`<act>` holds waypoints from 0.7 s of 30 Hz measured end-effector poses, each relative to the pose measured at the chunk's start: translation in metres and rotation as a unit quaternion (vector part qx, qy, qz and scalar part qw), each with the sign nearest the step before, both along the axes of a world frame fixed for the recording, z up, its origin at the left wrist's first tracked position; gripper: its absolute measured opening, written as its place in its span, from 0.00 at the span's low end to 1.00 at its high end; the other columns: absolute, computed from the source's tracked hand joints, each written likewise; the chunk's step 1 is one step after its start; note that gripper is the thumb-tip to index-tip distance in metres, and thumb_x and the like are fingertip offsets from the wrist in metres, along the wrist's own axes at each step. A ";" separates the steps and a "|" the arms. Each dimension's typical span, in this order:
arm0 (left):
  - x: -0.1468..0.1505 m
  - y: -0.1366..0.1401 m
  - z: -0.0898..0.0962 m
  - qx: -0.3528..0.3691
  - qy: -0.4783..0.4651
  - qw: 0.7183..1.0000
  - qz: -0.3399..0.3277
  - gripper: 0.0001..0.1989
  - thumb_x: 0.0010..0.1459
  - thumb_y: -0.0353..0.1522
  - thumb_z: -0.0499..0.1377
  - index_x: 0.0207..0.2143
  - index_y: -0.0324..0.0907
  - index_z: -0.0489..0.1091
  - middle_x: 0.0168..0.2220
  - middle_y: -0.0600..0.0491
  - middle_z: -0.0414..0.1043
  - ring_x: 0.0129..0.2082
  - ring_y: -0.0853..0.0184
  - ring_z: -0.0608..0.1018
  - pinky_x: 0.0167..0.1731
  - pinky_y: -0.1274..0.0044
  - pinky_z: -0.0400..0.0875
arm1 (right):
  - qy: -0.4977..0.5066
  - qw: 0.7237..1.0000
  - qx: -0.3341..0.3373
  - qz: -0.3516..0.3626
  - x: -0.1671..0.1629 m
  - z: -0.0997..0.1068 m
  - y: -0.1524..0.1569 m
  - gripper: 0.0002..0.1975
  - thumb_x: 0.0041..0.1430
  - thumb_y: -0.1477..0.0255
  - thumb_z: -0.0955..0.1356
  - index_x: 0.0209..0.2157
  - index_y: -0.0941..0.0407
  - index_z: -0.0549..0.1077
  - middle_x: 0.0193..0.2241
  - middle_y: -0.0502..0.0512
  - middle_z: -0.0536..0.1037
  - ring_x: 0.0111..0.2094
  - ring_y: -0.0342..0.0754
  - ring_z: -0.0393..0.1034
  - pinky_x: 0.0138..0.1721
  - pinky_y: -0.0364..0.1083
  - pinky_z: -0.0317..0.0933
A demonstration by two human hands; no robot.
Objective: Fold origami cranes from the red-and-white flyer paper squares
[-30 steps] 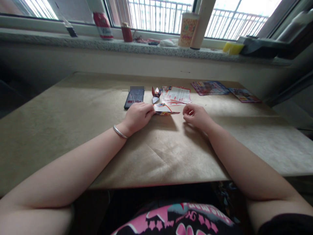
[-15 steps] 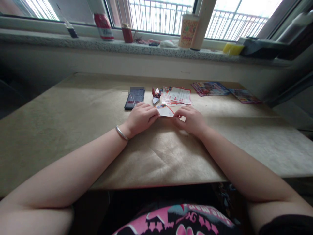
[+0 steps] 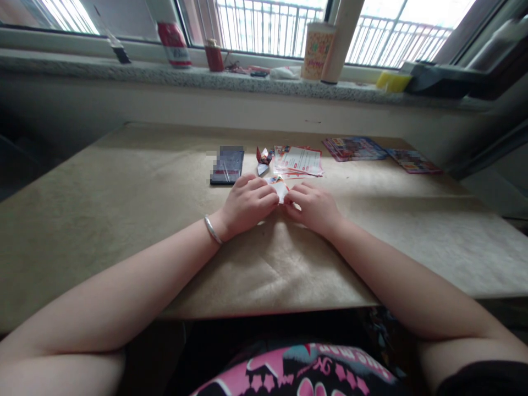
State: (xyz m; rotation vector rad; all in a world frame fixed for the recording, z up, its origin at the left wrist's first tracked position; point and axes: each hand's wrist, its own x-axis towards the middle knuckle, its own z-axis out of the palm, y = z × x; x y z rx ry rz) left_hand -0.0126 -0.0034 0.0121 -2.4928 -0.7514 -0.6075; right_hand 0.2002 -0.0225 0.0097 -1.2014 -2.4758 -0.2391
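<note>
A small white printed paper (image 3: 281, 190) with a folded near edge lies between my two hands on the table. My left hand (image 3: 252, 203), with a silver bangle at the wrist, is closed on its left side. On the right side, my right hand (image 3: 312, 206) pinches the same paper, fingers and thumb together. The fingers cover much of the sheet. Just beyond it stand a folded paper piece (image 3: 264, 161) with pointed flaps and a loose stack of printed sheets (image 3: 299, 159).
A dark phone (image 3: 229, 165) lies left of the folded piece. Colourful printed cards (image 3: 355, 149) are spread at the back right, with another pile (image 3: 413, 160) beside them. The windowsill (image 3: 247, 82) holds a red can (image 3: 174, 45), a paper cup (image 3: 317, 52) and other items.
Both hands have come closer together, the left moving right and slightly nearer to me. Less of the paper shows between them now.
</note>
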 end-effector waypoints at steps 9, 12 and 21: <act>0.000 0.009 -0.003 -0.030 -0.036 0.999 -0.025 0.13 0.66 0.36 0.53 0.30 0.43 0.72 0.32 0.55 0.77 0.36 0.65 0.74 0.44 0.70 0.62 | 0.008 0.999 0.041 0.013 -0.002 -0.003 0.002 0.07 0.62 0.72 0.64 0.32 0.54 0.74 0.35 0.55 0.78 0.38 0.50 0.65 0.37 0.47 0.55; -0.001 0.010 -0.004 -0.026 -0.053 0.998 -0.032 0.13 0.65 0.36 0.54 0.29 0.43 0.72 0.30 0.55 0.76 0.34 0.65 0.74 0.42 0.71 0.62 | 0.038 0.998 0.049 0.013 0.001 -0.004 0.005 0.06 0.59 0.73 0.65 0.30 0.54 0.73 0.33 0.54 0.77 0.36 0.49 0.66 0.36 0.46 0.56; -0.010 0.016 -0.007 -0.064 -0.115 0.991 -0.009 0.11 0.63 0.35 0.57 0.28 0.43 0.73 0.30 0.55 0.77 0.35 0.65 0.75 0.43 0.71 0.62 | 0.099 0.995 0.029 -0.003 0.016 -0.003 0.010 0.03 0.54 0.75 0.66 0.28 0.53 0.71 0.31 0.52 0.76 0.34 0.48 0.68 0.37 0.46 0.59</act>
